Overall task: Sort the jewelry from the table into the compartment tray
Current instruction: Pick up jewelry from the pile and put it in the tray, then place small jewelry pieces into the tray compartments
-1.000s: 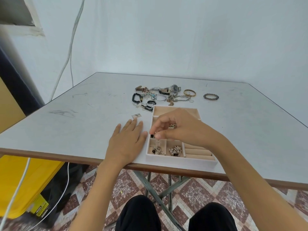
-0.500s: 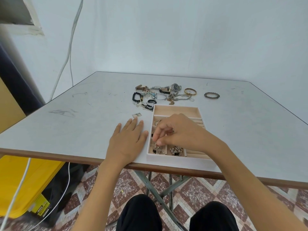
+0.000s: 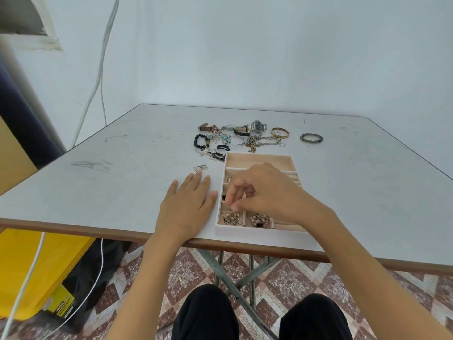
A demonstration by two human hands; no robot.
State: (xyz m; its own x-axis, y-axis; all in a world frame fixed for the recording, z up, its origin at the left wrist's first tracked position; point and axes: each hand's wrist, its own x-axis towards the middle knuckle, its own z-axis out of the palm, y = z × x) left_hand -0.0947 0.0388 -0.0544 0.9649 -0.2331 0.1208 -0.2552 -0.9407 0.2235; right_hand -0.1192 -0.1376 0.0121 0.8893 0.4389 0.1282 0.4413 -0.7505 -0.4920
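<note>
Your left hand [image 3: 187, 207] lay flat on the table [image 3: 117, 192], with its fingers straight and spread, holding nothing. It sat just beside the left wall of the compartment tray [image 3: 245, 232]. I think it was there so the tray would not slide while your other hand worked. Your right hand [image 3: 259, 192] hung over the near left part of the tray, with the wrist bent down and the arm coming in from the right. Its thumb and first fingertips [image 3: 230, 203] were pressed close together in a little pinch, just above the near left box. I could not tell if a tiny thing sat in that pinch or not, as it was too small to see. Under the pinch, a heap of small gold pieces [image 3: 231, 217] lay in that box, and a pearl cluster [image 3: 259, 220] lay in the box beside it. A ring [image 3: 229, 179] sat in a slot farther back. Most of the jewelry was not sorted yet. It lay in a pile on the table just past the far side of the tray, with a watch [image 3: 257, 125], a gold bangle [image 3: 279, 132] and a black bead bracelet [image 3: 199, 141] in it. A dark bracelet [image 3: 311, 137] lay alone, off to the right. A small flat tag [image 3: 200, 167] lay near your left fingertips. The pile was close to the tray, so I think each trip could be short.
</note>
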